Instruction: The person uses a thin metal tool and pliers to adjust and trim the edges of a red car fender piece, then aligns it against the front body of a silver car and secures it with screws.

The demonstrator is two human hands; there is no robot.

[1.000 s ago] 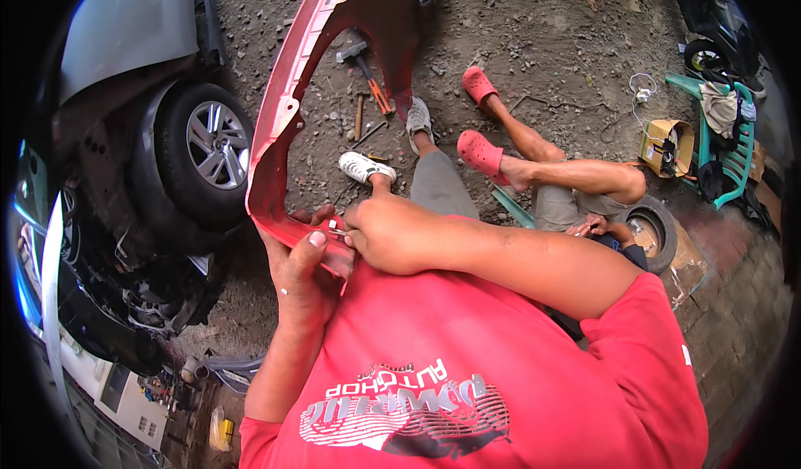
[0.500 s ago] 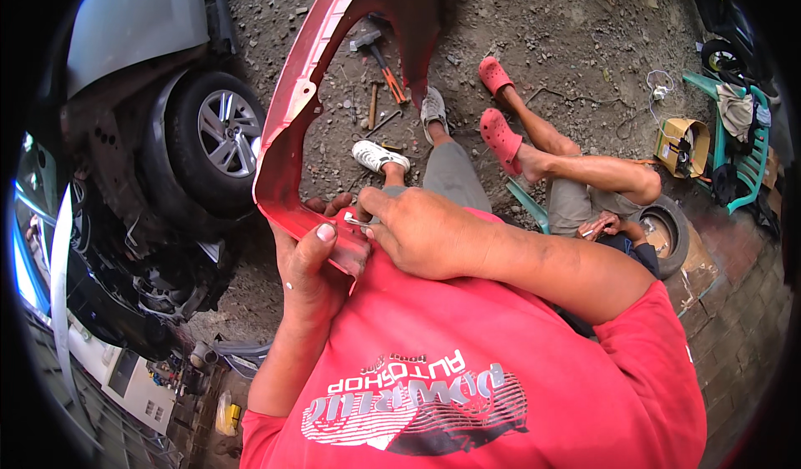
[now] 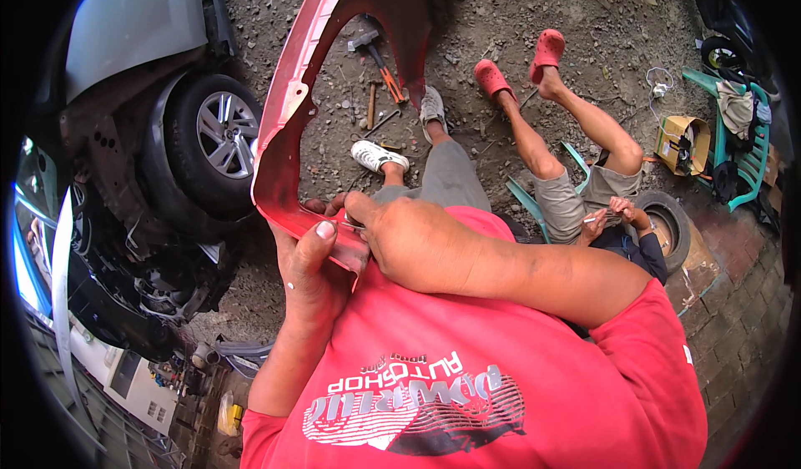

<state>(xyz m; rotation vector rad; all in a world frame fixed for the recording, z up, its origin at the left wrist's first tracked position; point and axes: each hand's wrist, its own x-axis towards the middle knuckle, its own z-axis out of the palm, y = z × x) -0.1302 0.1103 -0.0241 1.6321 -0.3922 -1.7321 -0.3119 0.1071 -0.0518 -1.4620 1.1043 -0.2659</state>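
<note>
A red car fender [image 3: 275, 148] rises from in front of my chest toward the top of the view, its wheel-arch curve facing right. My left hand [image 3: 310, 256] is closed around the fender's lower end, thumb on the near face and fingertips showing behind the edge. Against that same end, my right hand [image 3: 405, 235] is closed with its back turned up. A sliver of a small metal piece [image 3: 350, 224] shows at its fingers, and the rest is hidden under the hand.
A car with its front wheel [image 3: 221, 135] exposed stands at left. A sledgehammer [image 3: 377, 62] and a smaller hammer [image 3: 372, 106] lie on gravel past my shoes. Another person in red clogs [image 3: 546, 52] sits at right, beside a loose tire [image 3: 667, 227] and a green plastic chair [image 3: 751, 148].
My right hand has rolled over at the fender's end, covering most of the metal piece. The fender has shifted slightly left. The other person's legs have swung farther out.
</note>
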